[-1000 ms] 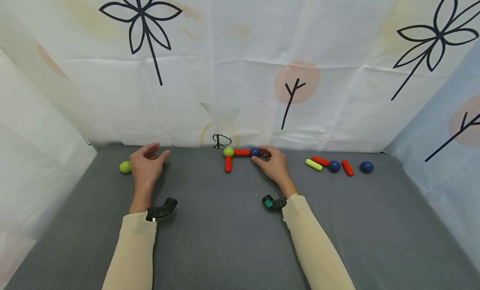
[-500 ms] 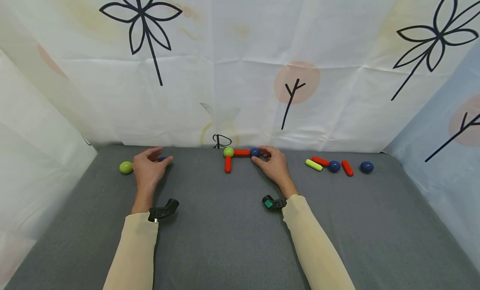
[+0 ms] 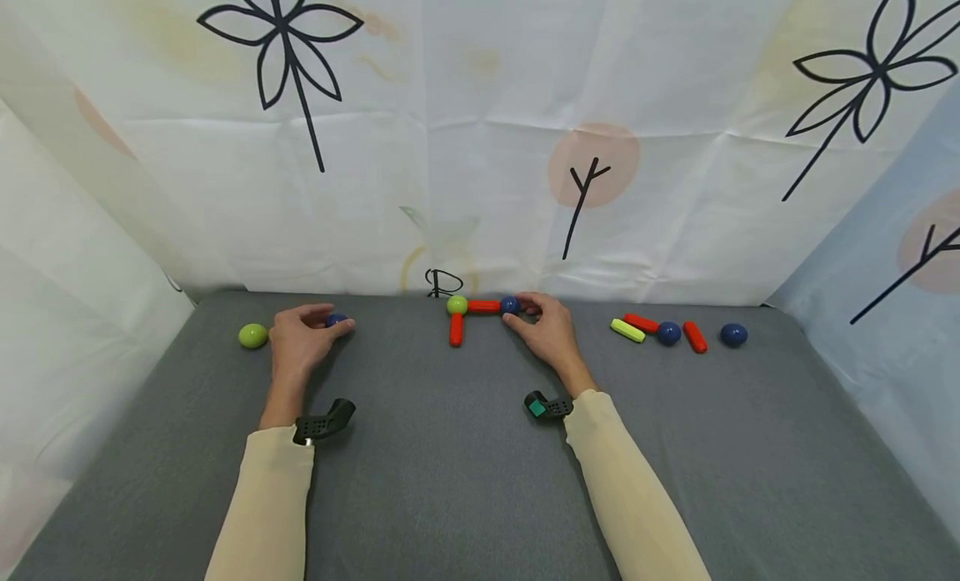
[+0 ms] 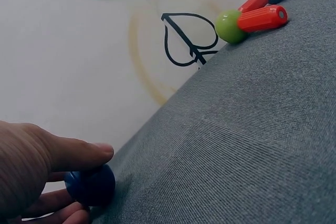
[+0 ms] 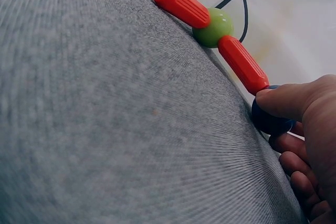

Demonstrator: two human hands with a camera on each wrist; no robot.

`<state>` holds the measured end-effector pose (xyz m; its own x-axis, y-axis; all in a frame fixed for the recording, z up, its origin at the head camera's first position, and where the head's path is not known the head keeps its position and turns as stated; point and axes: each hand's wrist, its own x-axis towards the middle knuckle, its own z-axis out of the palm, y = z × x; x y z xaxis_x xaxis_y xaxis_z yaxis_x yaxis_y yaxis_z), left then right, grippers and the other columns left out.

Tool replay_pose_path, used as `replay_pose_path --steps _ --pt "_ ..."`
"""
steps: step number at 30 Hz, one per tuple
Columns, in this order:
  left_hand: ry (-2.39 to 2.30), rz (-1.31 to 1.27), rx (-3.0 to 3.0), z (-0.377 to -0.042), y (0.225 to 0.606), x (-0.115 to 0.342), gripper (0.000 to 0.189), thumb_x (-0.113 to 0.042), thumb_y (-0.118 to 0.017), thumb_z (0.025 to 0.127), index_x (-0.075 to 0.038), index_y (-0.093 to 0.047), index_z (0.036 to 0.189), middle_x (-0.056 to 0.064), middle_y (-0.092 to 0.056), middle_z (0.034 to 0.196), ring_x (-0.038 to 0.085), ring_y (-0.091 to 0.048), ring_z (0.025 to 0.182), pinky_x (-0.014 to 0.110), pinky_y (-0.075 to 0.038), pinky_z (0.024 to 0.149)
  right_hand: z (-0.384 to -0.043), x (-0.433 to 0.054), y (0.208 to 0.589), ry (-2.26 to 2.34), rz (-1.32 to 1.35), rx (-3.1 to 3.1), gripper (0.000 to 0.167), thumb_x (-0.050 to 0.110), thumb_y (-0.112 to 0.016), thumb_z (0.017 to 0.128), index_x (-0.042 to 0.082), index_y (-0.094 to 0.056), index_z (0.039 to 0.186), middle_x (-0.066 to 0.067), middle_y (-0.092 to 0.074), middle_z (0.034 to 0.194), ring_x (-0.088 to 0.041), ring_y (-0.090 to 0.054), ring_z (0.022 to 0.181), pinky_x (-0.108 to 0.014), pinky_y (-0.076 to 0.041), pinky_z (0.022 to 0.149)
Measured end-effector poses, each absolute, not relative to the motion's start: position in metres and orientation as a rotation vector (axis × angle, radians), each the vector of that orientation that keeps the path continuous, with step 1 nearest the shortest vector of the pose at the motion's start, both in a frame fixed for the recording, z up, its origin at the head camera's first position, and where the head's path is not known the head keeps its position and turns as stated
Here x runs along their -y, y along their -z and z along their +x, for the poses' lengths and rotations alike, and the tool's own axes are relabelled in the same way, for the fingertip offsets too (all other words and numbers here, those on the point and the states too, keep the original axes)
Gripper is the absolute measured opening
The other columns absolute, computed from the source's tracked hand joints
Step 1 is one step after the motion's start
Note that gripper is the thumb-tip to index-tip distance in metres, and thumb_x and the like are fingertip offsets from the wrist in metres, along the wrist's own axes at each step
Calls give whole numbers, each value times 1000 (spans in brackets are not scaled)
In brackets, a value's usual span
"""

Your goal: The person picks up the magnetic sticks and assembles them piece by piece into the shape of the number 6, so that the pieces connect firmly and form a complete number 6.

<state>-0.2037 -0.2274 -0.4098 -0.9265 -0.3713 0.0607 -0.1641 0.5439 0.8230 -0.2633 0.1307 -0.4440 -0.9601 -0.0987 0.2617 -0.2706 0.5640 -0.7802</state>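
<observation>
Left hand [image 3: 297, 341] pinches a shiny dark blue ball [image 4: 92, 186], right hand [image 3: 551, 335] pinches another blue ball [image 3: 510, 305], ridged red stick [image 3: 483, 307] touching it, then bright green ball [image 3: 457, 305], second red stick [image 3: 456, 330], making a corner on grey cloth [image 3: 442, 448].

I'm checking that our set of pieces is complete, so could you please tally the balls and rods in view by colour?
Blue balls: 4
Green balls: 2
Red rods: 4
Yellow-green rods: 1
Total: 11
</observation>
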Motion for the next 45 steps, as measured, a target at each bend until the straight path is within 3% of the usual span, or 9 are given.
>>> replay_pose_path --steps 10,16,26,39,45 --pt "1310 417 2588 -204 413 227 48 -28 -78 91 1 -68 128 25 -66 125 38 -62 113 52 -49 94 -263 -131 446 -1326 323 2614 43 19 -81 89 2 -69 127 -16 -71 113 -30 -63 103 -42 -50 94" --pt "1377 296 2601 -205 411 221 46 -26 -78 92 0 -69 128 24 -66 126 38 -61 118 50 -49 96 -263 -131 447 -1334 322 2612 43 18 -80 89 2 -69 128 -16 -71 113 -30 -63 104 -42 -50 94" --pt "1527 -12 2642 -214 413 200 42 -25 -81 89 -2 -72 123 19 -70 120 32 -65 109 27 -51 80 -262 -132 446 -1335 321 2612 43 19 -80 89 4 -69 128 -15 -71 113 -30 -64 104 -42 -50 94" --pt "1660 -500 2691 -219 418 162 34 -18 -87 83 -5 -77 113 10 -74 105 22 -68 92 33 -54 80 -262 -130 444 -1335 305 2618 44 20 -80 90 4 -69 129 -16 -71 115 -30 -63 105 -42 -50 95" --pt "1708 -573 2711 -219 422 150 34 -16 -89 80 -6 -79 111 7 -75 104 19 -69 90 31 -55 80 -262 -130 443 -1325 304 2621 43 21 -79 90 4 -69 129 -15 -71 114 -29 -63 105 -42 -50 95"
